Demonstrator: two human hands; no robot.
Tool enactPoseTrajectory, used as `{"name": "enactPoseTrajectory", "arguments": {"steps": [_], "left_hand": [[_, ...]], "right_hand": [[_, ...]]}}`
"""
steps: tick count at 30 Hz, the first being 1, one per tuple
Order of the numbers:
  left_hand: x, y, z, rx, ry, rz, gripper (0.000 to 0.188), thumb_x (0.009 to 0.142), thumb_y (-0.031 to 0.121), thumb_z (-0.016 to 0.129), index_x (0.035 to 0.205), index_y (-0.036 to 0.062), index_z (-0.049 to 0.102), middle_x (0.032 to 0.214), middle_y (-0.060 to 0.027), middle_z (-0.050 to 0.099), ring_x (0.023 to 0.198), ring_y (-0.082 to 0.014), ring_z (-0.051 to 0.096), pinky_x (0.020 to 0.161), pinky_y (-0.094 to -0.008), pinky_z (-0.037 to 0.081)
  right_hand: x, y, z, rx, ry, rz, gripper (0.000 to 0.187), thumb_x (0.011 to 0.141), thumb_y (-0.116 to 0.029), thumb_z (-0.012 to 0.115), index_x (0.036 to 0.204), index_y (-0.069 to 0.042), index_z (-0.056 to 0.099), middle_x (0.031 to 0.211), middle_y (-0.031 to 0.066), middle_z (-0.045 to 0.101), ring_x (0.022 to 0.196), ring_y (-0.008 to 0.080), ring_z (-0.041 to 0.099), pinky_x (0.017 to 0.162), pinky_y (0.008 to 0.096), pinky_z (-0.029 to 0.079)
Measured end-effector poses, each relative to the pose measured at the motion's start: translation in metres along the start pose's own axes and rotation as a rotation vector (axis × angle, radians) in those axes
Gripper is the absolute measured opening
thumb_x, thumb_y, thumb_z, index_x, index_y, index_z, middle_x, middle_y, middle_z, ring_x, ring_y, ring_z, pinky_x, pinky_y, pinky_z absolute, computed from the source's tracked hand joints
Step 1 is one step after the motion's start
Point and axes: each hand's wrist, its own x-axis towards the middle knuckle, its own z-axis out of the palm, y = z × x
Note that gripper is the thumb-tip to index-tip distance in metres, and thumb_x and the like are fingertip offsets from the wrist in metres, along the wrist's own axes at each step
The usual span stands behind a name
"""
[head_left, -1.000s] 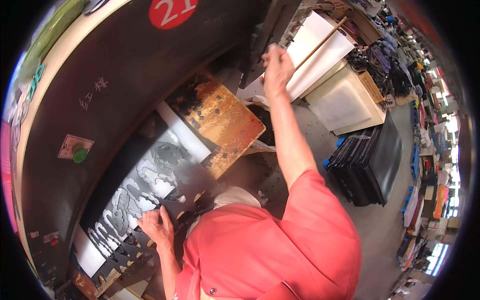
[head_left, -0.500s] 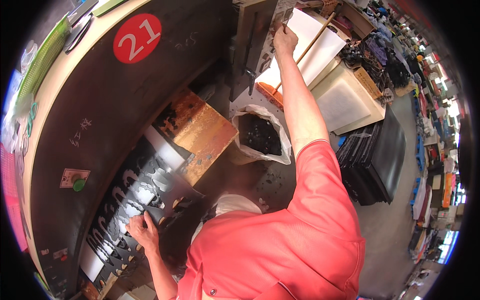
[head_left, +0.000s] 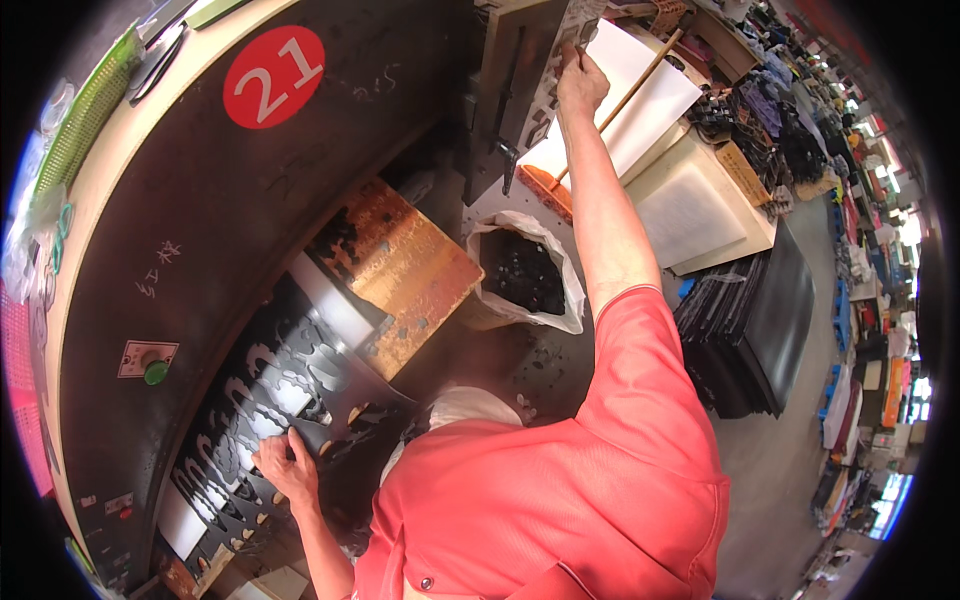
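Observation:
My left hand (head_left: 287,468) lies at the near edge of a black sheet (head_left: 330,368) cut through with curved openings, its thumb apart from its curled fingers. White surface shows through the cut-outs. Stretched far forward, my right hand (head_left: 582,85) is closed at the edge of an upright metal panel (head_left: 545,90) on the machine. What its fingers grip there is hidden. Beyond the sheet is a worn, orange-brown board (head_left: 420,275). The dark machine front (head_left: 200,210) carries a round red sign (head_left: 274,77) and a green button (head_left: 155,372).
An open white sack (head_left: 575,290) holding black scraps stands right of the board. Behind it are a broom (head_left: 625,105) and large white sheets (head_left: 650,85). Stacked black sheets (head_left: 745,335) stand on the floor at right. A green basket (head_left: 85,120) sits on the machine's top ledge.
The view has shifted slightly. My right hand stays at the panel's edge, its fingers a little differently placed. My left hand remains on the black sheet.

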Motion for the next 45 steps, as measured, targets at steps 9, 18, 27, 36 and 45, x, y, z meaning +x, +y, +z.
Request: {"name": "enactPoseTrajectory", "arguments": {"steps": [9, 18, 27, 36, 45], "left_hand": [[0.002, 0.002, 0.0, -0.008, 0.014, 0.013, 0.026, 0.096, 0.008, 0.073, 0.076, 0.0059, 0.056, 0.075, -0.0087, 0.057, 0.072, -0.0289, 0.053, 0.077, -0.0423, 0.037], [0.0, 0.0, 0.001, -0.002, 0.007, 0.017, 0.027, 0.097, 0.008, 0.073, 0.076, 0.0059, 0.056, 0.075, -0.0086, 0.057, 0.072, -0.0287, 0.053, 0.077, -0.0425, 0.037], [0.002, 0.002, -0.001, -0.017, -0.002, -0.006, 0.029, 0.097, 0.008, 0.072, 0.075, 0.0058, 0.053, 0.073, -0.0091, 0.054, 0.071, -0.0295, 0.051, 0.077, -0.0437, 0.036], [0.001, 0.001, 0.001, -0.005, 0.003, 0.001, 0.029, 0.097, 0.008, 0.072, 0.075, 0.0058, 0.053, 0.073, -0.0093, 0.053, 0.07, -0.0298, 0.05, 0.076, -0.0431, 0.035], [0.007, 0.005, 0.0, 0.021, 0.075, 0.077, 0.027, 0.093, 0.006, 0.075, 0.073, 0.0079, 0.058, 0.073, -0.0076, 0.057, 0.072, -0.0301, 0.056, 0.073, -0.044, 0.037]], "right_hand": [[0.003, 0.006, 0.003, 0.022, 0.031, -0.048, 0.036, 0.1, -0.031, 0.08, 0.121, -0.002, 0.081, 0.076, -0.0013, 0.068, 0.068, 0.0086, 0.059, 0.066, 0.0275, 0.048], [0.005, 0.009, 0.002, -0.007, 0.005, -0.013, 0.04, 0.1, -0.03, 0.078, 0.125, 0.001, 0.078, 0.103, 0.0109, 0.081, 0.094, 0.0162, 0.07, 0.09, 0.0311, 0.052], [0.0, 0.002, 0.002, -0.021, 0.005, 0.001, 0.039, 0.1, -0.029, 0.077, 0.126, 0.001, 0.078, 0.104, 0.0104, 0.081, 0.096, 0.017, 0.069, 0.092, 0.0314, 0.052], [-0.002, -0.002, 0.002, -0.07, 0.028, -0.003, 0.038, 0.1, -0.029, 0.078, 0.124, 0.001, 0.079, 0.1, 0.0083, 0.081, 0.089, 0.0148, 0.069, 0.086, 0.0309, 0.052], [0.028, 0.05, 0.003, -0.433, 0.066, -0.184, 0.035, 0.106, -0.032, 0.061, 0.109, -0.007, 0.085, 0.091, 0.0138, 0.08, 0.086, 0.0256, 0.07, 0.084, 0.0431, 0.054]]}}
